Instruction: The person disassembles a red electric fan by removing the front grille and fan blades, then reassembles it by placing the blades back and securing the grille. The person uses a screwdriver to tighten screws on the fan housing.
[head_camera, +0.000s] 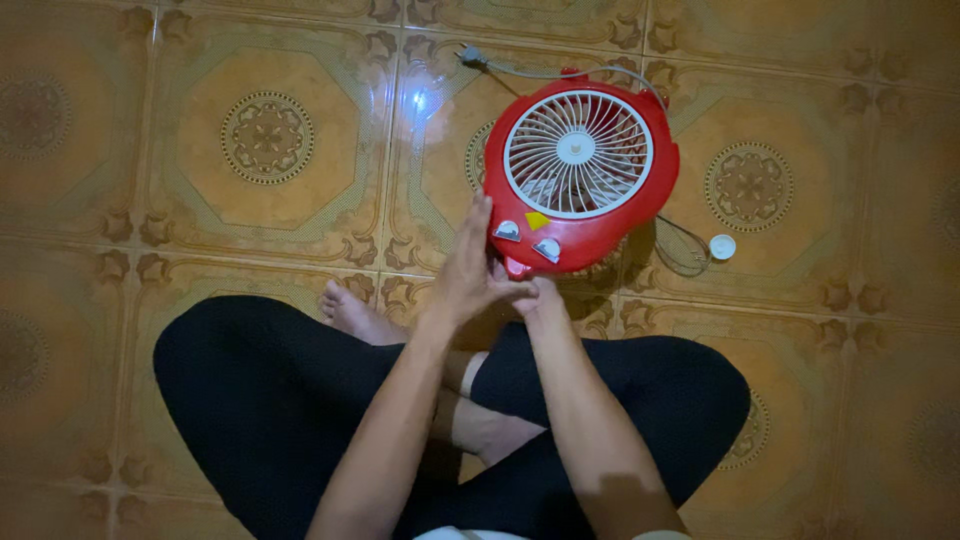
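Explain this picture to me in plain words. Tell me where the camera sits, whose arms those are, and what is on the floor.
There is one picture, taken by a camera worn on a person's head and pointing down. The two bare arms belong to that person, who sits cross-legged in black trousers on a patterned tiled floor.

In front of them is a small red fan with a white round grille, its face turned up toward the camera. The left hand rests flat against the fan's lower left edge. The right hand is under the fan's bottom edge and mostly hidden, so its grip cannot be made out.

A grey cord with a plug runs off behind the fan. A small white round cap lies on the floor to the right, beside a loop of wire.
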